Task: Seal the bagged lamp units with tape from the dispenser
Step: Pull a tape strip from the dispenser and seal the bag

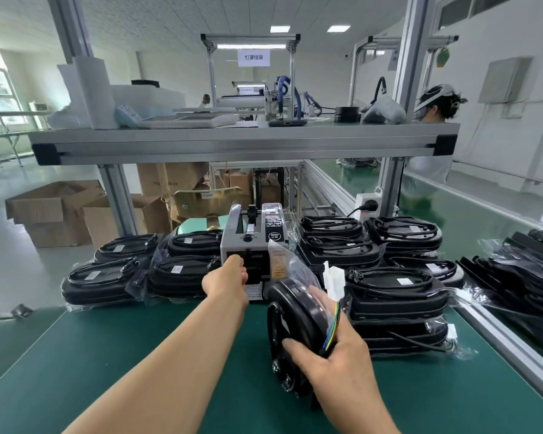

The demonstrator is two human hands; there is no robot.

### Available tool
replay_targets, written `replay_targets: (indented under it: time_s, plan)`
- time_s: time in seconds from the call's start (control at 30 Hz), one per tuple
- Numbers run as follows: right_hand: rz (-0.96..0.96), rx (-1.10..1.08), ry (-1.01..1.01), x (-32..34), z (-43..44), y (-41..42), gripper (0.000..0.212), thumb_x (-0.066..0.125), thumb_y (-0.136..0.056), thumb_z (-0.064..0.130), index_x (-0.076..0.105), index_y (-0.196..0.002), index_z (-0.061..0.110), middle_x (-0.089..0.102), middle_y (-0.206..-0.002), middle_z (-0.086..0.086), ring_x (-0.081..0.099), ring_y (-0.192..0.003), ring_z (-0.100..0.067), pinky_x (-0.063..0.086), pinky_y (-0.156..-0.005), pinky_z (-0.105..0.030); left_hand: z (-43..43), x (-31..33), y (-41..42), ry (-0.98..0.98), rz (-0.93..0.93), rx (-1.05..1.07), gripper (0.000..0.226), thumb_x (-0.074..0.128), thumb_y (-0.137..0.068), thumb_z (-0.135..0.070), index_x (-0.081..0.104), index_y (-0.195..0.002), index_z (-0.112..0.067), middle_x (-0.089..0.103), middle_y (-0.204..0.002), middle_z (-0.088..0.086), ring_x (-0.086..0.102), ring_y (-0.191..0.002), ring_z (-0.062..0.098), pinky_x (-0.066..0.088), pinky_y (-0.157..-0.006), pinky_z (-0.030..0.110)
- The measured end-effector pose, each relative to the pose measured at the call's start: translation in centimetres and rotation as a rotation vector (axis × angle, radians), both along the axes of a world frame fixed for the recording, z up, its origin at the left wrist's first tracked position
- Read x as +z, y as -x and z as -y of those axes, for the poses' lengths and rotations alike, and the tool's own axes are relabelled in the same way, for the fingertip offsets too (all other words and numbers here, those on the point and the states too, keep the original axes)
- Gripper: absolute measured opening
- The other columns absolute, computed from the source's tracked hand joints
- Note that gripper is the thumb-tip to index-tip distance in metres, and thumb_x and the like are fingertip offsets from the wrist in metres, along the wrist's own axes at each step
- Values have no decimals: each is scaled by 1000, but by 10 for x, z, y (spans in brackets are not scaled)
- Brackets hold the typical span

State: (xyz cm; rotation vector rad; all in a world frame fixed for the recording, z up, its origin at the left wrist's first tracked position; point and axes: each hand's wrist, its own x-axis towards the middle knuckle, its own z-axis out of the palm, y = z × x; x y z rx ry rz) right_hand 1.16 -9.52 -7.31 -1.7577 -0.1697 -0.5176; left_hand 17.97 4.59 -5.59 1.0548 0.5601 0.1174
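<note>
Currently the bagged lamp unit (295, 311), a round black disc in a clear plastic bag, is held on edge with its lower rim down at the green mat (107, 355). It sits right of centre, just in front of the tape dispenser (253, 242).

Right hand (336, 361) grips it at the lower right rim: thumb on the disc face, fingers wrapped behind, coloured wires (332, 328) caught in the grip. A white connector (334, 277) sticks up at the wires' top end. The loose bag mouth (282, 261) rises above the disc, near the dispenser's right front corner.

Left hand (229, 277) is stretched forward at the dispenser's front outlet. It is seen from the back with the fingers hidden, so I cannot tell whether it pinches tape.

The dispenser is a grey box at the mat's far edge, centre. Stacks of further bagged black units flank it: left stacks (107, 277), right stacks (395, 277). An aluminium shelf (232, 142) spans above. Open cardboard boxes (54, 211) stand on the floor, far left. A second person (433, 104) stands beyond the shelf, right.
</note>
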Motion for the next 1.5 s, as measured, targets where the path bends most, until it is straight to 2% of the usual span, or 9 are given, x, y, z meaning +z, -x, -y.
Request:
replay_targets:
  time_s: [0.07,0.17,0.27,0.37,0.5,0.67,0.87,1.07,1.5]
  plan:
    - [-8,15,-11,1,0,0,84,84,-70,2,54,-97,75,69,-92,37,63,-86,17,39,-71,5,-9,9,16,-87,47,-48,19,67,-82,-7,56,-70,-15,52,-51,-5,44,-41,5,34,-39,18]
    - [-24,34,-21,2,-1,1,78,85,-69,7,54,-95,74,69,-91,35,63,-86,16,40,-71,3,-19,27,50,-205,232,-319,20,69,-85,-10,63,-66,-15,54,-56,-3,47,-46,6,40,-46,18]
    - [-52,75,-43,1,-4,3,57,78,-65,21,59,-94,66,73,-88,22,66,-77,8,45,-66,-3,-25,45,90,-312,377,-563,25,68,-85,-15,68,-61,-20,56,-61,-2,48,-53,7,42,-54,18]
    - [-77,117,-51,-2,-6,5,55,77,-71,16,61,-97,62,74,-90,12,69,-75,0,49,-62,-7,-23,60,118,-435,433,-664,21,74,-77,-31,66,-61,-22,52,-63,-3,46,-59,8,42,-61,20]
    - [-102,129,-63,-3,-8,5,55,77,-73,18,60,-100,62,74,-91,9,71,-80,-11,55,-60,-16,-15,62,129,-582,406,-688,24,76,-79,-28,64,-58,-21,51,-59,-6,40,-56,7,38,-59,17]
    - [-119,145,-73,-5,-7,6,60,76,-77,11,61,-113,57,74,-93,5,70,-81,-18,60,-63,-24,-10,58,126,-575,397,-614,19,75,-81,-18,68,-64,-14,57,-55,-8,46,-47,1,39,-50,10]
    - [-131,144,-60,-4,-8,7,65,76,-80,6,59,-113,59,74,-90,3,69,-77,-25,62,-64,-32,-8,53,124,-597,390,-546,18,79,-78,-19,71,-62,-16,66,-63,-3,53,-52,0,40,-61,20]
    - [-104,139,-57,-4,-8,7,70,77,-80,7,56,-110,66,73,-89,6,68,-74,-20,60,-61,-25,-11,51,124,-601,397,-555,17,82,-76,-22,72,-65,-13,68,-65,-2,55,-54,0,42,-53,11]
    - [-99,129,-72,-6,-9,6,63,77,-78,10,59,-111,61,72,-89,-3,69,-73,-30,62,-62,-44,-10,46,128,-545,434,-549,17,81,-76,-19,73,-61,-19,68,-64,-5,55,-54,0,39,-66,23]
